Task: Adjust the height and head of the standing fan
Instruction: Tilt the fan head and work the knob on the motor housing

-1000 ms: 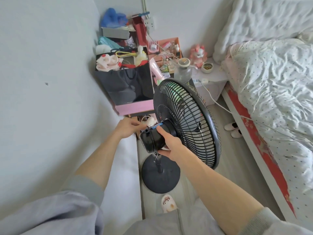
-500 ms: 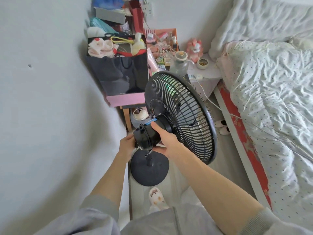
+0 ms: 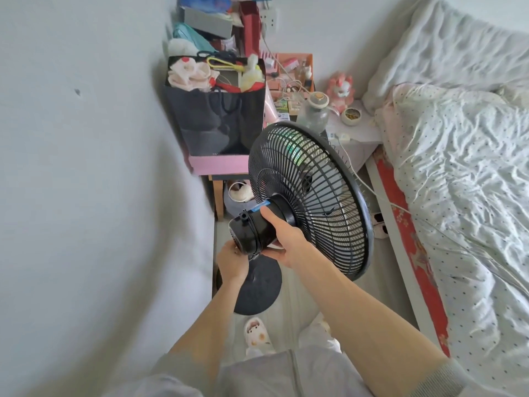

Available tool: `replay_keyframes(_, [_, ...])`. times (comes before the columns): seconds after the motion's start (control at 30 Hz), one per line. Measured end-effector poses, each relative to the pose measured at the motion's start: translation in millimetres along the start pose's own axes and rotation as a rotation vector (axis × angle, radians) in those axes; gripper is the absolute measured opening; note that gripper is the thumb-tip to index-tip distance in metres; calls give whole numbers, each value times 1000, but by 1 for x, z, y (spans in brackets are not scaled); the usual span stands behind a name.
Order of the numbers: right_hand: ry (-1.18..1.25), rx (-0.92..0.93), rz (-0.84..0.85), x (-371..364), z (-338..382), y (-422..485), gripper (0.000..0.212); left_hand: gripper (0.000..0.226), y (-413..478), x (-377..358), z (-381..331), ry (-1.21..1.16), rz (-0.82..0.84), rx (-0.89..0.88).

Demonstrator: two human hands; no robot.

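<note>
A black standing fan stands on the floor between the wall and the bed, its round grille (image 3: pixel 312 193) facing right toward the bed. My right hand (image 3: pixel 283 239) grips the black motor housing (image 3: pixel 252 230) behind the grille, thumb on top by a blue label. My left hand (image 3: pixel 232 262) is curled under the housing's rear end, where the pole meets the head; what its fingers hold is hidden. The pole is hidden behind the housing and hands. The round black base (image 3: pixel 254 285) sits on the floor below.
A white wall runs close on the left. Behind the fan stand a black bag (image 3: pixel 214 121) full of things on a pink box, and a cluttered nightstand (image 3: pixel 357 133). The bed (image 3: pixel 458 181) fills the right side. A white cable (image 3: pixel 380 196) crosses the floor. My slippered foot (image 3: pixel 256 333) stands near the base.
My left hand has dropped from behind the motor housing to under its rear end, near the pole. My right hand keeps its grip on the housing. The view has shifted slightly.
</note>
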State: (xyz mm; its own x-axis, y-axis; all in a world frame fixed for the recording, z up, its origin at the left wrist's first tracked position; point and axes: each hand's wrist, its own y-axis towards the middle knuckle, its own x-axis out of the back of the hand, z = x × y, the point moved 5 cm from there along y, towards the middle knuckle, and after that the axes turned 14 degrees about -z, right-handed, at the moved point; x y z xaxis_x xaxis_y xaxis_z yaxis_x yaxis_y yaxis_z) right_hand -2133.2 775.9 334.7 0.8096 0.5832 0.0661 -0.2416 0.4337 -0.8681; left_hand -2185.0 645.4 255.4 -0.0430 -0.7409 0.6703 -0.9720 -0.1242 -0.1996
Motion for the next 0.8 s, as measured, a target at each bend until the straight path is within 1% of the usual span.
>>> replay_keyframes(0.1, [4, 19, -5, 1, 2, 2, 77, 11, -6, -2, 1, -49, -4, 45])
replay_keyframes(0.2, [-2, 30, -20, 2, 3, 2, 76, 28, -19, -2, 8, -197, -3, 206])
replay_keyframes(0.23, [-5, 31, -17, 1, 1, 2, 76, 29, -21, 0, 10, -244, 0, 259])
replay_keyframes(0.33, [-6, 36, -13, -1, -1, 2, 79, 23, -18, 3, 18, -364, 60, 364])
replay_keyframes(0.5, [-4, 54, -23, -7, 2, 3, 84, 25, -21, 7, 11, -647, 167, 507])
replay_keyframes(0.63, [-18, 52, -17, -7, 2, 6, 88, 24, -30, 3, 13, -867, 254, 685])
replay_keyframes(0.73, [-8, 51, -16, -7, 0, 7, 89, 24, -29, 0, 15, -905, 260, 717])
replay_keyframes(0.8, [2, 55, -21, -7, -1, 8, 88, 23, -27, -1, 15, -849, 235, 700])
